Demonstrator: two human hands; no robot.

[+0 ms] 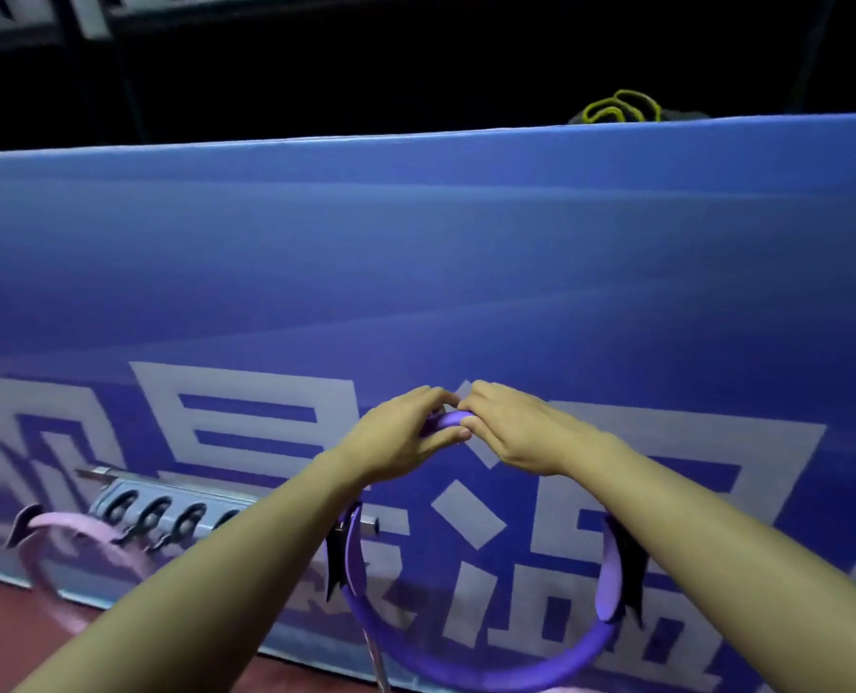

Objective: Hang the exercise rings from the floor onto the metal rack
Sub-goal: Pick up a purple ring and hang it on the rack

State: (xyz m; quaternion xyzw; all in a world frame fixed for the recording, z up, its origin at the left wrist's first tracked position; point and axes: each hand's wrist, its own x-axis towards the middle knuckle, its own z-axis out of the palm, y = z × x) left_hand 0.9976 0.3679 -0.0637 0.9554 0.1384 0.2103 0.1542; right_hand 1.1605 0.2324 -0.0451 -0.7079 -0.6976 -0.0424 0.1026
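A purple exercise ring (471,665) with black side pads hangs upright in front of the blue barrier. My left hand (401,435) and my right hand (516,427) both grip its top arc, fingertips almost touching. The metal rack (166,502), a grey bar with dark hooks, sits low at the left, partly hidden by my left forearm. A pink exercise ring (61,547) hangs at the rack's left end. The purple ring's left pad lies close to the rack's right end peg (368,526).
A tall blue barrier (416,267) with large white characters fills the view behind the rack. The red floor (11,622) shows at the lower left. A yellow-green band (621,110) lies beyond the barrier's top edge, in the dark.
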